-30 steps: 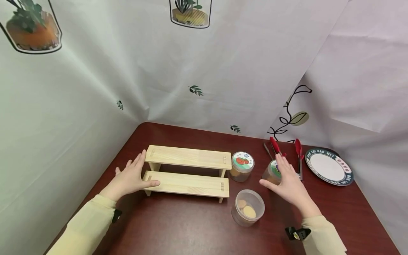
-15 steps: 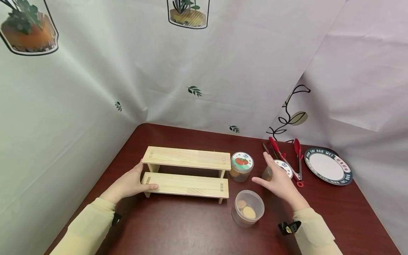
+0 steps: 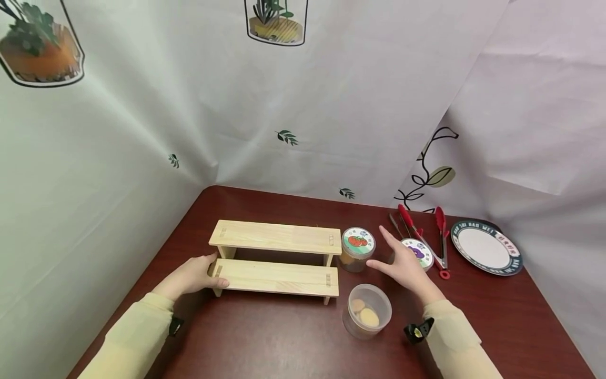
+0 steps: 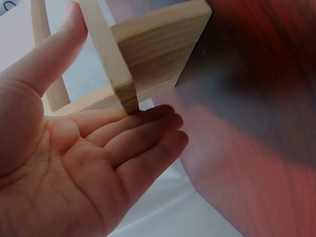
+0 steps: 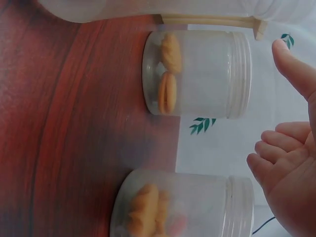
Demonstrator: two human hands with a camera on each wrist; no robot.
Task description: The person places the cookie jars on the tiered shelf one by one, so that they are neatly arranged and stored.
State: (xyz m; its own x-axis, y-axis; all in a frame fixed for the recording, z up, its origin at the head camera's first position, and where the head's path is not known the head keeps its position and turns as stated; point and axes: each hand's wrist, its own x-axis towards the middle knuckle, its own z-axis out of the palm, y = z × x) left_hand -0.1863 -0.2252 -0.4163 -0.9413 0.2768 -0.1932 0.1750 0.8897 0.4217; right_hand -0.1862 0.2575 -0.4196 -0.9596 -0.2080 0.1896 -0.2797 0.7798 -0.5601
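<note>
My left hand (image 3: 191, 276) is at the left end of a two-tier light wooden shelf rack (image 3: 274, 237), thumb by the front of the lower board. In the left wrist view its fairly straight fingers (image 4: 148, 153) touch or nearly touch the wood. My right hand (image 3: 402, 266) hovers over the table with thumb and fingers spread, holding nothing. Around it are a lidded jar with a tomato picture (image 3: 358, 247), a jar with a purple picture on its lid (image 3: 420, 252), partly hidden by the hand, and a lidless clear jar (image 3: 365, 313) with cookies inside.
Behind the right hand lie red-tipped tongs (image 3: 440, 226) and, further right, a white plate with a dark patterned rim (image 3: 513, 258). White printed sheeting (image 3: 331, 105) closes off the back and left of the dark red table (image 3: 265, 342).
My left hand has lowered round the left end of the shelf rack. My right hand has moved left, uncovering more of the purple-picture lid and the tongs. The jars stay put.
</note>
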